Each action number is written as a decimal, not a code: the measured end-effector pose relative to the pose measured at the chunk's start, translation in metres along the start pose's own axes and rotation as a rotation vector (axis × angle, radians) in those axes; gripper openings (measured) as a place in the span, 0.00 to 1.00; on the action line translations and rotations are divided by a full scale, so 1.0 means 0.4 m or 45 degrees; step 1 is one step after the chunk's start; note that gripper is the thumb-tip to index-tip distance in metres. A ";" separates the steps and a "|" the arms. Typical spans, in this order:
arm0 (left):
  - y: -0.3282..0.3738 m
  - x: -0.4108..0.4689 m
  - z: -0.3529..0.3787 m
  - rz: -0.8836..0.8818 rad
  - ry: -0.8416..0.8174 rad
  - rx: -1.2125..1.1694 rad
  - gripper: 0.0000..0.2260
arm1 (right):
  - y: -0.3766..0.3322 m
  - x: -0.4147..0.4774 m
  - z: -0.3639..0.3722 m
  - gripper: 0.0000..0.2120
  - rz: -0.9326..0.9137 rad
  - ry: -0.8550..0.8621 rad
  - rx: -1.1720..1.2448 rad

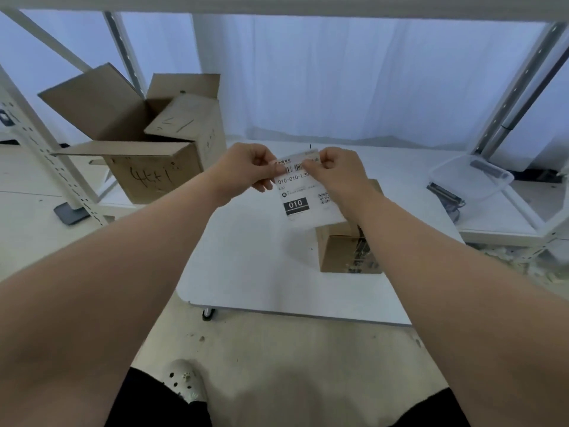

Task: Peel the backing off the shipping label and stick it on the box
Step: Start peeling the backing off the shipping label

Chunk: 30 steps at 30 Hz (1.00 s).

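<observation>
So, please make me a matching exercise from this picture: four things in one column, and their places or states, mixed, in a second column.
Things:
1. label
2. small box
3. big box
4. plastic tub

Places or states:
A. flaps open, far left
B. held up by both hands
C. on the shelf at the right
D. closed, on the white table, under the right forearm

Pairs: 1-B, 2-D, 3-A, 4-C

The left hand and right hand pinch the label's top edge.
</observation>
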<state>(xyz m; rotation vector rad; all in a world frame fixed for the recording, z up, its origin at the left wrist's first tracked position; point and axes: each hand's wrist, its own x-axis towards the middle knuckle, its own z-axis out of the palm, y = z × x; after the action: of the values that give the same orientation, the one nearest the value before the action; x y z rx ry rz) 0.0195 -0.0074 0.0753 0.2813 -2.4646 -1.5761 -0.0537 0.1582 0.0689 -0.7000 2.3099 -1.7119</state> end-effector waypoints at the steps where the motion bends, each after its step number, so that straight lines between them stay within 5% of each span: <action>1: 0.011 -0.012 0.007 0.011 0.025 -0.056 0.06 | -0.009 -0.007 -0.008 0.09 -0.012 0.021 -0.019; 9: 0.056 -0.065 0.047 0.029 -0.023 0.019 0.05 | -0.014 -0.036 -0.056 0.11 -0.138 0.107 -0.404; 18: 0.061 -0.058 0.073 -0.057 -0.135 0.094 0.04 | -0.001 -0.049 -0.069 0.12 -0.148 0.255 -0.467; 30: 0.072 -0.078 0.055 -0.049 -0.191 0.004 0.06 | -0.033 -0.079 -0.076 0.14 -0.338 0.099 -0.661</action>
<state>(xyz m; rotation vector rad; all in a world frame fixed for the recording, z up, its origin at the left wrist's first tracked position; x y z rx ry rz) 0.0422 0.0319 0.0905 0.2202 -2.5874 -1.6664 -0.0352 0.1961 0.0870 -1.0863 2.8585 -1.2346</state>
